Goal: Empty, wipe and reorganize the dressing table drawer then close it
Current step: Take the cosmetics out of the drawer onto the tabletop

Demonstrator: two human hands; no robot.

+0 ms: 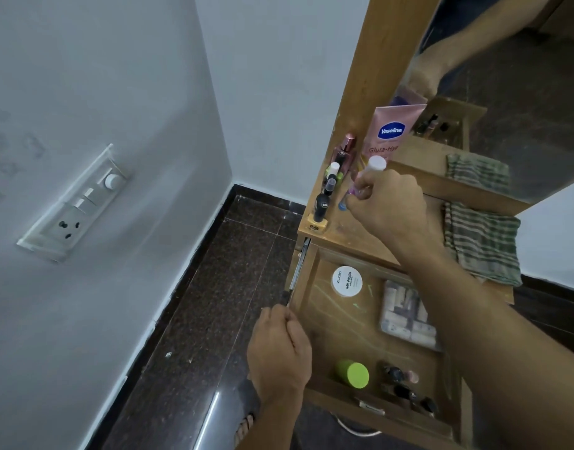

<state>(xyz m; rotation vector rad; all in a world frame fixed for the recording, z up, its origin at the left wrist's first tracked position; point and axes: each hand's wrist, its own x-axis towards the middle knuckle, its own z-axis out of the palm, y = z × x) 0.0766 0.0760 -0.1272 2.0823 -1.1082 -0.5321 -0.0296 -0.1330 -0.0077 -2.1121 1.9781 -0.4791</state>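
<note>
The wooden drawer (306, 287) of the dressing table stands pulled out. Inside lie a white round nail polish remover tub (346, 281), a clear pouch of small items (406, 315), a green-capped bottle (353, 373) and several dark nail polish bottles (406, 389). My left hand (279, 349) grips the drawer's left wall. My right hand (386, 206) is over the table top (354, 232), closed around a small white-capped bottle (376, 164). Several bottles (328, 190) and a pink Vaseline tube (389, 134) stand along the top's left side.
A striped green cloth (484, 241) lies on the right of the table top, under the mirror (522, 92). A white wall with a switch panel (81, 203) is on the left. Dark granite floor (214, 303) runs beside the table.
</note>
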